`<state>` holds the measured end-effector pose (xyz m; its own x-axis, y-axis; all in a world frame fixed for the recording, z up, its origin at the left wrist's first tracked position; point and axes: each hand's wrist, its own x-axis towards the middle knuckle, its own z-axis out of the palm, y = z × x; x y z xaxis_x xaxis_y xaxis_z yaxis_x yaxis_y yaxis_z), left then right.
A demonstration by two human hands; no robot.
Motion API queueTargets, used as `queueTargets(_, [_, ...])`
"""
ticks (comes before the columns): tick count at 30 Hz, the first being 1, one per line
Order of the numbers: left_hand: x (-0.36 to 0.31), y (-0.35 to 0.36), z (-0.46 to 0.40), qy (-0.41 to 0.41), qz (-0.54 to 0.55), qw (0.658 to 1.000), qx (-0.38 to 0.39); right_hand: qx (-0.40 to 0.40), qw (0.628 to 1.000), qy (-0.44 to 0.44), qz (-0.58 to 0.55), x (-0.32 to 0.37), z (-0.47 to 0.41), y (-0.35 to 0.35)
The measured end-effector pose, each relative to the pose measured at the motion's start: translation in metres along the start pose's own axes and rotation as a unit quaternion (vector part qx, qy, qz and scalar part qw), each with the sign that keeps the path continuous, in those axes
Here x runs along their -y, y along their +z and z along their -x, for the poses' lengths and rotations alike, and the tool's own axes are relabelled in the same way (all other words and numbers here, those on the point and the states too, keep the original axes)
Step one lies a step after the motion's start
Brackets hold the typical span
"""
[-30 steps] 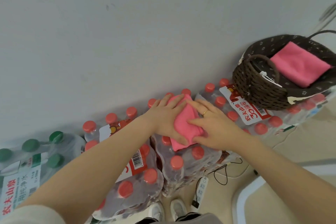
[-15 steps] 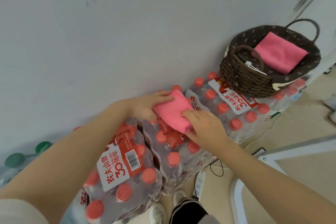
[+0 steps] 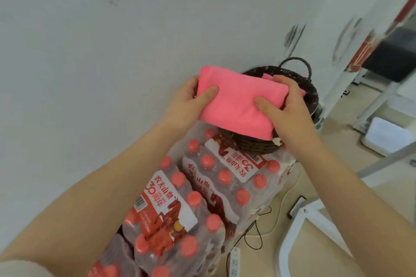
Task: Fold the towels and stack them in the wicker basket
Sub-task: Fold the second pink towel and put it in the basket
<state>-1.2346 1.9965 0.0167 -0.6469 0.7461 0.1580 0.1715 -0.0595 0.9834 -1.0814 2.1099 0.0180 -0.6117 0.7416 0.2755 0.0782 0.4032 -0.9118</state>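
With our left hand (image 3: 186, 105) and right hand (image 3: 290, 108) each pinching an end of the folded towel (image 3: 236, 103) above the basket (image 3: 254, 144) (perched on bottle packs (image 3: 225, 182)), an uneven release could unfold it.

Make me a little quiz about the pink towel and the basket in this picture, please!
1. True or false: both hands hold the folded pink towel.
2. What does the wicker basket sit on? A) the floor B) packs of water bottles C) a chair
3. Fill in: the bottle caps are ____ in colour.

Key
1. True: the left hand and the right hand grip its two ends, thumbs on top, and carry it above the basket.
2. B.
3. Red. A bit of another pink towel peeks out of the basket behind the right hand's fingers.
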Motion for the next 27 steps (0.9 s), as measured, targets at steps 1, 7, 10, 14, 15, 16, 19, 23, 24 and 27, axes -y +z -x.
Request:
queueTargets(1, [-0.005, 0.011, -0.014, 0.005, -0.013, 1.0, 0.004, -0.007, 1.0, 0.004, 0.015, 0.0, -0.013, -0.011])
queueTargets(7, [0.003, 0.069, -0.112, -0.014, -0.252, 0.964, 0.087, 0.047, 0.963, 0.071, 0.254, -0.035, -0.088, -0.06])
queueTargets(10, [0.025, 0.098, -0.149, -0.054, -0.378, 0.914, 0.138, 0.115, 0.921, 0.099, 0.36, -0.058, -0.115, -0.066])
queueTargets(14, [0.053, 0.128, -0.178, -0.082, -0.454, 0.868, 0.185, 0.143, 0.826, 0.094, 0.536, -0.096, -0.137, -0.066])
queueTargets(15, [0.057, 0.133, -0.183, -0.083, -0.468, 0.858, 0.196, 0.137, 0.806, 0.089, 0.569, -0.105, -0.142, -0.066])
queueTargets(16, [0.062, 0.137, -0.188, -0.085, -0.481, 0.848, 0.207, 0.13, 0.793, 0.084, 0.589, -0.11, -0.144, -0.066])
queueTargets(19, [0.069, 0.144, -0.201, -0.076, -0.528, 0.817, 0.218, 0.125, 0.78, 0.089, 0.606, -0.12, -0.153, -0.066])
queueTargets(23, [0.069, 0.154, -0.203, -0.016, -0.667, 0.721, 0.187, 0.047, 0.763, 0.015, 0.645, -0.124, -0.154, -0.059])
queueTargets(24, [0.069, 0.156, -0.202, 0.024, -0.703, 0.687, 0.18, 0.028, 0.761, -0.043, 0.647, -0.122, -0.153, -0.057])
queueTargets(27, [0.068, 0.157, -0.2, 0.145, -0.751, 0.622, 0.168, 0.187, 0.777, -0.108, 0.591, -0.124, -0.145, -0.05])
